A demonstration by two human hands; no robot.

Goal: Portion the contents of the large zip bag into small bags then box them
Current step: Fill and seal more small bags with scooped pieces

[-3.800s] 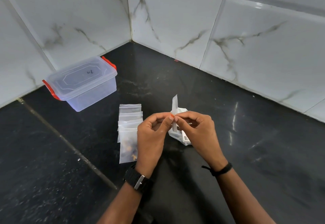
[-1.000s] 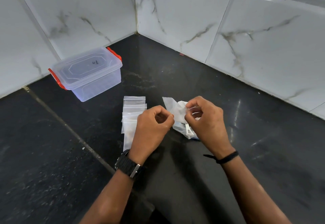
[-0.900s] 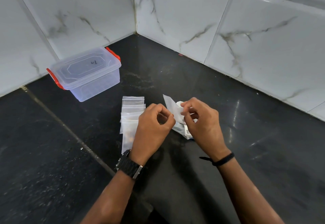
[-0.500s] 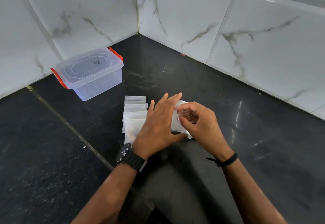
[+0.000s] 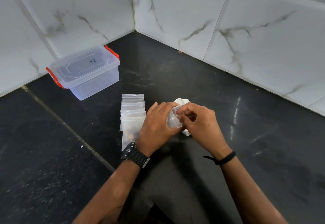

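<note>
1. Key relation. The small zip bag (image 5: 173, 118) sits directly between the 2 hands, over the crumpled large zip bag (image 5: 182, 101) on the bench (image 5: 246, 153). Left hand (image 5: 156, 123) is at 9 o'clock of the small bag, right hand (image 5: 198, 122) at 3 o'clock. Both touch it; neither is clearly nearer. Bag long axis appears to run approx. 12-to-6 o'clock, but the plastic is blurred and partly hidden, so this is a judgement.

2. Hand state. Left hand: fingers curled round the small bag from its left side, holding it. Right hand: fingers bent, tips at the bag's right edge, apparently pinching at the mouth; exact contact cannot be confirmed.

3. Step in hand (judgement). Opening or filling 1 small bag from the large bag. Contents of the held bag: cannot tell.

4. Other task items.
- Stack of small zip bags (image 5: 132, 111): flat on the bench at 9 o'clock of the left hand, fanned along 12-to-6 o'clock. Nearest bag shows brown contents at its lower end, partly behind the left wrist.
- Clear storage box w/ red latches (image 5: 84, 72): at 10 o'clock, well apart from the hands, lid on. Nearer the left hand.

5. Writing. Lid carries a short dark handwritten mark; not legible. Watch (image 5: 131, 151) on left wrist shows small characters, unreadable. No brand seen.
</note>
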